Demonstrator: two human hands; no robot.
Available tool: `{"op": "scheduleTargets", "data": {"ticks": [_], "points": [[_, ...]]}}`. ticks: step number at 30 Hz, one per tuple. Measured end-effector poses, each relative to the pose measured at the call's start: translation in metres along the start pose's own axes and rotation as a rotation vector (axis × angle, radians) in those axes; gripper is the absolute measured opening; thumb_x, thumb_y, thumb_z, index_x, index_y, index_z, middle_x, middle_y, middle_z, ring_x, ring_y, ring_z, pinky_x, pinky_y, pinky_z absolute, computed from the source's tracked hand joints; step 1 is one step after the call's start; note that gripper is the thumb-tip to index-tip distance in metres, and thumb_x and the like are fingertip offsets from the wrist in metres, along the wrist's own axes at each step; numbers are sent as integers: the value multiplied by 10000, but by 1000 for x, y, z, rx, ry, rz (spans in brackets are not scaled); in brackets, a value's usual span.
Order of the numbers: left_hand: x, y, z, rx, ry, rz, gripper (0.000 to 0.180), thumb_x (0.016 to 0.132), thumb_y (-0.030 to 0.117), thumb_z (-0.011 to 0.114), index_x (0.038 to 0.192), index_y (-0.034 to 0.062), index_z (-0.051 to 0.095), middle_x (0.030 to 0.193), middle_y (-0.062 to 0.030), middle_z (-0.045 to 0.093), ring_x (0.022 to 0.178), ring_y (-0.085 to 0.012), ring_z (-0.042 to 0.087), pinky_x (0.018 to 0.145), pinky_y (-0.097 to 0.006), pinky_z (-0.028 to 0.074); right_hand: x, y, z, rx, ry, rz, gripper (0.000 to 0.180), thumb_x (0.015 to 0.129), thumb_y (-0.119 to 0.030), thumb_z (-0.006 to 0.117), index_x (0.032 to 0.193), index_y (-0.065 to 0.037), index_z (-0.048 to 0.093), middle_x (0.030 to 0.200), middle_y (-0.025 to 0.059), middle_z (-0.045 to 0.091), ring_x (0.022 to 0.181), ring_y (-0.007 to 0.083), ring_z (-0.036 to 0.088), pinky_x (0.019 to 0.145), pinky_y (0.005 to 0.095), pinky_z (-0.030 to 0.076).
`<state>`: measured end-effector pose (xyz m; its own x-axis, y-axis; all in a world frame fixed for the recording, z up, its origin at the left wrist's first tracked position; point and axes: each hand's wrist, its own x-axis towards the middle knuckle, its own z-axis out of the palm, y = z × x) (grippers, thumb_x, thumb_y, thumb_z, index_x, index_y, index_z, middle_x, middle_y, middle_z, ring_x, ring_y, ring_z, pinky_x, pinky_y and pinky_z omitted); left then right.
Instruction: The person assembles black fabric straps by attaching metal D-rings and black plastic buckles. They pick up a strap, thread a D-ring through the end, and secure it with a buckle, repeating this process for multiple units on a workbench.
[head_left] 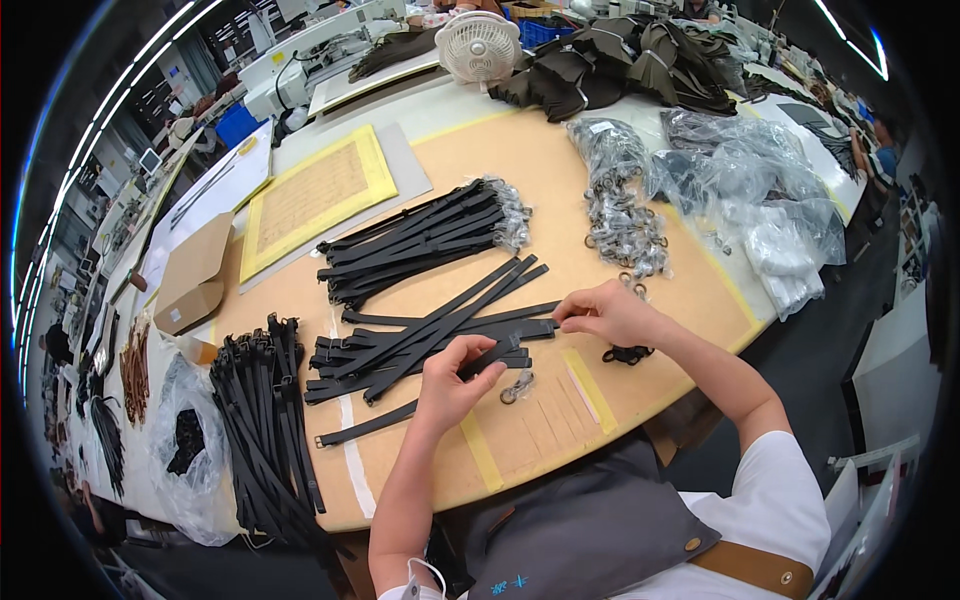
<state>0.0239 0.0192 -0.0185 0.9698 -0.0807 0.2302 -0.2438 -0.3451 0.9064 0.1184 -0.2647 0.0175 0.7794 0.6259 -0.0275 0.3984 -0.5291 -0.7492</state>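
A black strap (508, 346) runs between my two hands over the tan work board. My left hand (450, 385) is closed around its near part, thumb and fingers pressing it. At its far right end, my right hand (612, 312) pinches with thumb and forefinger; the fingertips partly hide what is there. Beneath and left of the hands lies a loose pile of black straps (410, 345) with small buckles, some crossing. A small ring fitting in clear wrap (518, 387) rests just right of my left hand. Small dark pieces (628, 355) lie below my right wrist.
Farther back is a neat row of straps (415, 240) with wrapped ends. More straps (262, 400) hang over the left edge. Wrapped metal fittings (625, 225) and clear plastic bags (760, 190) lie at right. A cardboard box (195, 275) and white fan (478, 48) stand beyond.
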Motion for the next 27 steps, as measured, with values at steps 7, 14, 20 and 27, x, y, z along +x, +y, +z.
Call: {"op": "scheduleTargets", "data": {"ticks": [7,14,20,27], "points": [[-1,9,8,-22,35,40,287,832,64,803,1083,22,671,813,-21,686,723,-73,613,652,-223,487,39,-24,66,829,-180,67,277,995,-159,640,1231,-16,664,1002,25,724,834,63,661,740,232,540],[0,6,2,195,63,114,263,814,48,788,1056,30,686,849,-62,693,733,-115,655,663,-246,509,45,-16,89,979,-171,119,221,1000,-191,648,1159,-39,668,996,23,729,856,70,678,762,221,547],[3,1,6,226,110,144,252,804,39,781,1039,34,692,853,-59,690,642,-132,625,556,-251,476,41,-11,89,1065,-176,92,246,1006,-202,644,1187,-37,619,986,33,721,846,76,675,754,217,537],[5,-2,7,312,29,266,228,786,59,800,984,38,690,828,-88,679,645,-241,678,527,-302,521,40,-9,90,1072,-155,227,143,991,-178,665,1039,-52,617,882,14,679,729,78,614,663,219,492]]}}
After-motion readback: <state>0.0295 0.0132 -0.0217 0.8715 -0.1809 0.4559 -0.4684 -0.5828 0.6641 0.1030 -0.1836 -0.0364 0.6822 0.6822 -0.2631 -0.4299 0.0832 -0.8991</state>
